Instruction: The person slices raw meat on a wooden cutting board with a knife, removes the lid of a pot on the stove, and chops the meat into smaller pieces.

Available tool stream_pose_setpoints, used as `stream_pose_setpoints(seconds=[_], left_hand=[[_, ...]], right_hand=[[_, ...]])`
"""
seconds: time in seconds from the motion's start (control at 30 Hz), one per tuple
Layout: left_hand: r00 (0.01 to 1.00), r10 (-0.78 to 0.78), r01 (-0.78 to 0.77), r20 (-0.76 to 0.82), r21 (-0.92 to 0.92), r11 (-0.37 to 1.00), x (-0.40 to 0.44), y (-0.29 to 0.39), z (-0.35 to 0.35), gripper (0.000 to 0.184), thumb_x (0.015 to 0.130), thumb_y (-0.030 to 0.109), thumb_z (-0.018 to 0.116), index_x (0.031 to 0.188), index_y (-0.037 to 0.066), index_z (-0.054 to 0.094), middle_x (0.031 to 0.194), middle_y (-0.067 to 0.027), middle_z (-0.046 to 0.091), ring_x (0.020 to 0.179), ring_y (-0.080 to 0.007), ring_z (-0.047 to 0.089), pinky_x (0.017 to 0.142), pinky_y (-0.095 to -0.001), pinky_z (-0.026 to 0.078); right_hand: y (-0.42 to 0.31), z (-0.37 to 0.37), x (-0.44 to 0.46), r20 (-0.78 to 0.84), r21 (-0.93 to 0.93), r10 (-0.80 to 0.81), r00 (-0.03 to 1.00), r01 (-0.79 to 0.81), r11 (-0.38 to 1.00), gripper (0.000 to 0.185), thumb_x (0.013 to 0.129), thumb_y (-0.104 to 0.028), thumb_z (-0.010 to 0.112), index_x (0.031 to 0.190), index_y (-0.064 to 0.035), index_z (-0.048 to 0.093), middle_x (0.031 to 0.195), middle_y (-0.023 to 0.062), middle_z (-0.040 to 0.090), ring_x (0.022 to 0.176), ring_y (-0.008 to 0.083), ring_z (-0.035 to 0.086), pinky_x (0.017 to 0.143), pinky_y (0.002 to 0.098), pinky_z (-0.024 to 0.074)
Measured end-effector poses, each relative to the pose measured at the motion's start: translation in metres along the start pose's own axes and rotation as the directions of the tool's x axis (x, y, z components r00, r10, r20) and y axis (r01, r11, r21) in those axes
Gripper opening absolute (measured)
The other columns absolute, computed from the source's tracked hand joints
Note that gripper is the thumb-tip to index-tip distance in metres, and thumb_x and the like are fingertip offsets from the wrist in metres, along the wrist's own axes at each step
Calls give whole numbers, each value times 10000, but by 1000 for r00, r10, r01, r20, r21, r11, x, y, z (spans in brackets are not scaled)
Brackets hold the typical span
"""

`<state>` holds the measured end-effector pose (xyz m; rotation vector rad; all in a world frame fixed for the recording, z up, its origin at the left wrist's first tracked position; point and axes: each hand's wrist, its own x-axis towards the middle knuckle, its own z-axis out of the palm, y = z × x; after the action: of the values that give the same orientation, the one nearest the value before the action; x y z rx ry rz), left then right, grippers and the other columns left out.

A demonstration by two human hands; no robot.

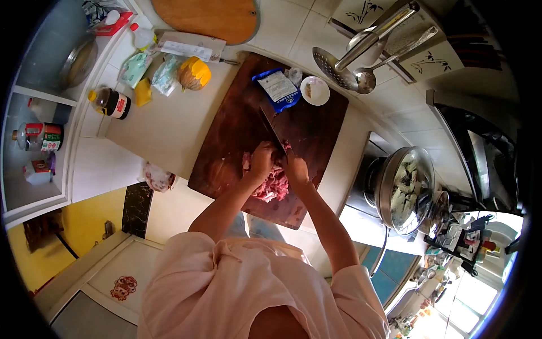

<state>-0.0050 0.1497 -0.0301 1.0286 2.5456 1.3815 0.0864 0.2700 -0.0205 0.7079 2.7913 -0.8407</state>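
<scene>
Knife (272, 129): handle gripped in right hand (297, 169), tip pointing toward far end of cutting board (234, 116) | Left hand (262, 158): fingers curled over meat (274, 186) beside blade; grip cannot be told | Meat: cut pieces heaped on near half of board | Blue packet (278, 87), white dish (321, 94): far end of board

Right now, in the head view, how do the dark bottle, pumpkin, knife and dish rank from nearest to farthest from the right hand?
From the right hand:
1. Knife: held in it.
2. Dish: ahead, toward the far end of the board.
3. Pumpkin: off the board, on the left.
4. Dark bottle: farther left, past the pumpkin.
</scene>
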Motion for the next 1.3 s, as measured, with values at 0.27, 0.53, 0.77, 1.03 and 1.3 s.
stream_pose_setpoints(seconds=[0.27,0.53,0.77,1.03,1.3], left_hand=[[997,75,-79,-28,-189,979,-29,12,-10,159,790,84,666,933,14,659,978,-157,640,943,-344,595,809,-414,479],[995,7,-15,-97,-89,996,-26,23,-11,177,747,74,675,915,27,645,1000,-147,614,958,-342,573,812,-413,478],[999,-5,3,-43,-48,999,-19,16,-3,80,725,44,631,801,19,625,915,-145,590,878,-335,565,746,-411,482],[999,3,0,37,-79,997,-24,18,-5,208,753,67,655,957,24,649,996,-146,605,969,-346,558,828,-434,463],[992,107,-109,-62,-33,993,-35,18,-4,162,741,98,654,895,47,665,1023,-90,615,978,-297,551,880,-399,432]], right_hand=[[31,-41,-76,-15,-5,-33,999,33,999,191,861,-167,542,943,6,551,786,264,607,715,433,609,588,495,493],[31,-56,-99,44,67,60,997,-63,996,211,868,-180,548,977,-9,492,762,267,597,678,461,596,583,539,489],[37,-36,-76,86,-30,-57,995,60,998,203,877,-183,527,979,-8,509,756,271,597,672,462,595,579,530,494],[5,-16,-21,-80,-64,-151,985,146,987,192,867,-158,564,869,30,525,697,250,600,632,416,603,531,479,475],[38,-50,-102,8,70,-43,999,42,997,183,869,-156,553,997,-25,533,665,242,591,617,434,591,502,496,459]])
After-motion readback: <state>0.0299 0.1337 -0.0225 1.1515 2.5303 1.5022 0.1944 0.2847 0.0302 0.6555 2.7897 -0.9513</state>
